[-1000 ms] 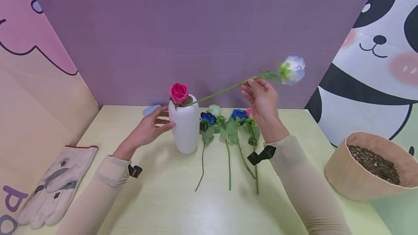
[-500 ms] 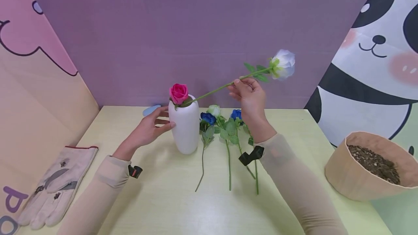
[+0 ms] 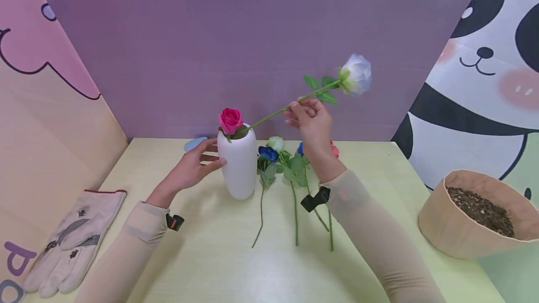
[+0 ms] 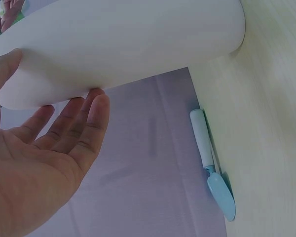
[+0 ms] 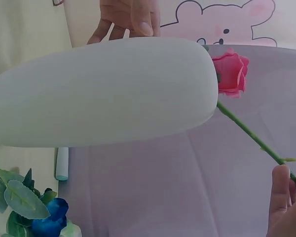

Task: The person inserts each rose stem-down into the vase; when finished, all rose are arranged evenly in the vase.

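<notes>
A white vase (image 3: 238,169) stands upright on the table with a pink rose (image 3: 230,121) in its mouth. My left hand (image 3: 190,166) holds the vase from the left, thumb on the near side and fingers round the far side. With my right hand (image 3: 315,124) I pinch the green stem of a white flower (image 3: 356,75) partway along, below its leaves. The stem slants down to the left, and its lower end is hidden inside the vase mouth. In the right wrist view the stem (image 5: 249,132) enters beside the pink rose.
Several artificial flowers lie right of the vase, among them a blue one (image 3: 268,153) and a pale green-white one (image 3: 275,142). A light blue trowel (image 4: 220,195) lies behind the vase. White gloves (image 3: 76,242) lie at left; a pot of soil (image 3: 446,219) stands at right.
My right hand has moved left toward the vase, bringing the white flower left and slightly up, with its stem steeper at the mouth. The left hand and vase have stayed put.
</notes>
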Demonstrator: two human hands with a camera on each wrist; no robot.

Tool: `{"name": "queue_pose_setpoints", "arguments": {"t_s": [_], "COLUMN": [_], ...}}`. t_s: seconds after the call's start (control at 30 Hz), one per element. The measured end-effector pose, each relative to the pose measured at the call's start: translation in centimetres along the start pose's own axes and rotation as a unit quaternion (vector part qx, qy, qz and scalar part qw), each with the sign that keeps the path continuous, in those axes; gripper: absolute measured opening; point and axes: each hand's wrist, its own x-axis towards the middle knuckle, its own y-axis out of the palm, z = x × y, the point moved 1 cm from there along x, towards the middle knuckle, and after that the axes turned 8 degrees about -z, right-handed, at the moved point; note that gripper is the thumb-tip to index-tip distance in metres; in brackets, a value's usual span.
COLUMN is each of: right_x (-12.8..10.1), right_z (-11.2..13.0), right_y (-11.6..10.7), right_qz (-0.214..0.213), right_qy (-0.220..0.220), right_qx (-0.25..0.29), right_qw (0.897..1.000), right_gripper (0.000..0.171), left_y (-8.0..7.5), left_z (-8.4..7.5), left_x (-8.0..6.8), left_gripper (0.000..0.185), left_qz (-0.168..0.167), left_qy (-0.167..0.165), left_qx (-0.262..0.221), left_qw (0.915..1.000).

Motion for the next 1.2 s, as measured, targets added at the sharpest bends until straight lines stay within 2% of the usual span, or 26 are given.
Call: {"name": "queue_pose_setpoints", "arguments": {"t_s": [0.5,0.7,1.2], "right_x": [0.0,0.0,0.4], "right_z": [-0.3,-0.7,-1.4], "right_y": [1.2,1.5,2.4], "right_qz": [0.008,-0.002,0.02], "right_qy": [-0.017,-0.021,-0.015], "right_qx": [0.025,0.023,0.014], "right_qw": [1.0,1.0,1.0], "right_gripper": [0.014,0.012,0.009], "left_y": [0.1,0.1,0.1], "left_z": [0.4,0.4,0.3], "left_x": [0.3,0.1,0.3], "left_gripper": [0.074,0.075,0.074], "left_qz": [0.0,-0.002,-0.001], "left_qy": [-0.003,-0.002,-0.007], "left_qx": [-0.005,-0.003,-0.001], "left_qw": [1.0,1.0,1.0]}}
